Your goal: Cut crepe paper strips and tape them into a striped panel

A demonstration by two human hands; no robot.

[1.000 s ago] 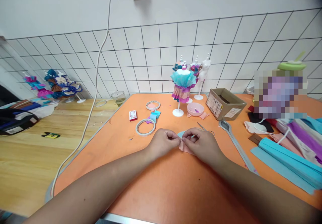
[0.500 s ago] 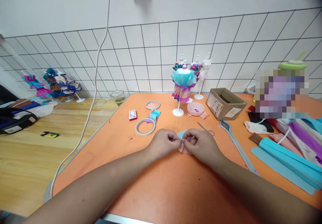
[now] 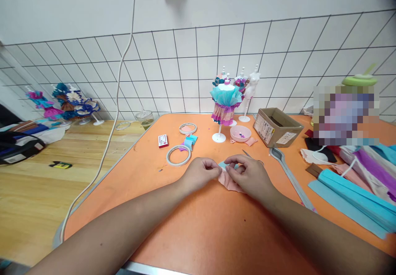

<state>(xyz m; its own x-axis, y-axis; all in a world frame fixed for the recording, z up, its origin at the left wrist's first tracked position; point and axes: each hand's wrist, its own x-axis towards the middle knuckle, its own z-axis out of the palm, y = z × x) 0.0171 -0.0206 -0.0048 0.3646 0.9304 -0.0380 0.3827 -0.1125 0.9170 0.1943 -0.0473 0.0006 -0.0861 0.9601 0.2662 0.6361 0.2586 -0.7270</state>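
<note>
Near: pink paper (image 3: 228, 183) between my hands, just above or on orange table (image 3: 192, 229). My left hand (image 3: 201, 173) pinches its left edge, thumb against forefinger; my right hand (image 3: 250, 173) pinches it too, fingers curled. Pale-blue piece (image 3: 222, 165) just beyond. Farther left, tape roll (image 3: 168, 158); far, dressed mannequin (image 3: 227, 97).
</note>
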